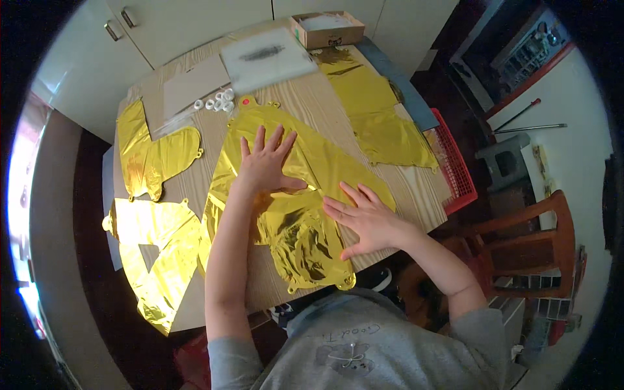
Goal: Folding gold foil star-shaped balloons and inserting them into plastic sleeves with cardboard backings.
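A flat gold foil balloon [339,168] lies across the middle of the table under both my hands. My left hand [263,168] rests on its upper part, fingers spread and pointing away from me. Lower and to the right, my right hand [372,224] lies on the same foil with its fingers apart, pointing left. Between my hands and the near table edge the foil is creased and folded, with small tabs at its bottom edge. Neither hand grips anything. My left forearm hides part of the foil's left side.
More flat gold balloons lie at the far left [142,153], near left [156,227] and back right [374,97]. White ribbon rolls [220,101], a smudged white sheet [266,71] and a cardboard box [335,37] sit toward the back. A red basket [463,166] and wooden chair [530,247] stand right.
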Tool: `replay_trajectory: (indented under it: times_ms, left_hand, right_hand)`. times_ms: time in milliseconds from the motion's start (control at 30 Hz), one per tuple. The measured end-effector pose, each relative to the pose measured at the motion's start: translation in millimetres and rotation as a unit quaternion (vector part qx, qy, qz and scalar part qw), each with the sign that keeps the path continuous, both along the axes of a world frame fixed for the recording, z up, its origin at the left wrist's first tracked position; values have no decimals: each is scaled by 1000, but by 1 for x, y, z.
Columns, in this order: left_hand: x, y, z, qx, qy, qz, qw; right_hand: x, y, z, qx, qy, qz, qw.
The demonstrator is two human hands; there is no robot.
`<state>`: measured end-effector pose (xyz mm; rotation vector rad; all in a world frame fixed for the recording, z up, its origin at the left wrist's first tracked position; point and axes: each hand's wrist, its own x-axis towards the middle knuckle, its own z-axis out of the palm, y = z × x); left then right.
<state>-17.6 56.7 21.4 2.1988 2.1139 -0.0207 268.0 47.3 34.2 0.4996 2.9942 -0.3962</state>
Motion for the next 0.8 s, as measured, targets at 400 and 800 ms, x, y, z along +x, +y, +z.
replay_trajectory:
  times_ms: [400,800]
  left_hand:
    - [16,-17,2,-1,-93,-231,969]
    - [37,-69,6,44,-112,-269,956]
  right_hand:
    - [1,1,-2,-4,6,11,1000]
    - [4,1,-6,12,10,10,1000]
